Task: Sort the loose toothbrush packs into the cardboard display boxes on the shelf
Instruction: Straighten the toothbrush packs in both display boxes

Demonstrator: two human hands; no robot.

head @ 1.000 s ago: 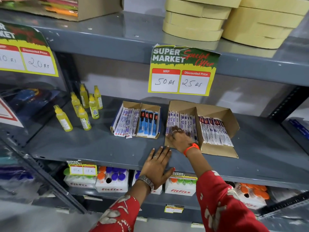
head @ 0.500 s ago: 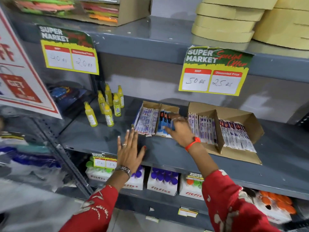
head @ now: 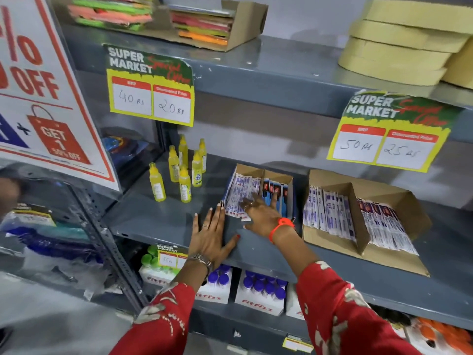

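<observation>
**Packs under my right hand**

The white toothbrush packs (head: 239,198) lie in the left display box (head: 258,172). My right hand (head: 261,215) rests on them, fingers spread. At eight o'clock, my left hand (head: 211,238) lies flat, fingers apart, on the shelf (head: 158,221).

Shelf (head: 163,224) is grey painted metal, kinda matt; display boxes (head: 332,242) plain brown cardboard, toothbrush packs (head: 330,213) in shiny plastic wrap.
</observation>
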